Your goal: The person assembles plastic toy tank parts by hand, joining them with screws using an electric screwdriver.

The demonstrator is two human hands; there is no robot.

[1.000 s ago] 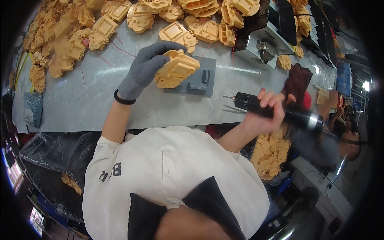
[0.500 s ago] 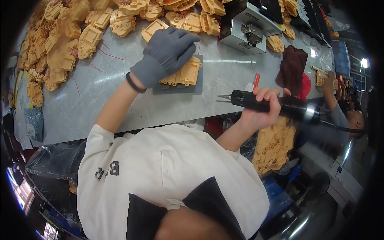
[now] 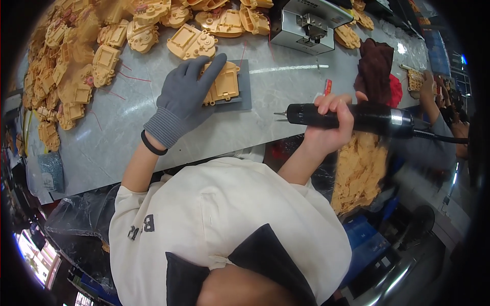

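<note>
On a grey pad (image 3: 244, 86) lies a yellow plastic housing (image 3: 224, 84) with a rectangular recess facing up. My left hand (image 3: 186, 94), in a grey knitted glove, rests over the housing's left side with its fingers stretched out and apart; it covers that part of the piece. To the right, my bare right hand (image 3: 332, 120) is wrapped round a black electric screwdriver (image 3: 377, 120). The tool lies nearly level above the table's front edge, its thin metal tip pointing left toward the housing, well apart from it. A cable runs from its rear end.
Piled yellow housings (image 3: 66, 66) fill the far left, some with red wires. Another housing (image 3: 191, 42) lies just beyond the pad. A metal box-shaped device (image 3: 303, 30) stands at the back, beside a dark brown cloth (image 3: 375, 71). Another person's arm (image 3: 431, 97) shows at far right.
My left hand has drawn back and left across the housing, uncovering more of it and the housing beyond. The screwdriver stays in my right hand, now pointing more level. The whole view has shifted slightly.
</note>
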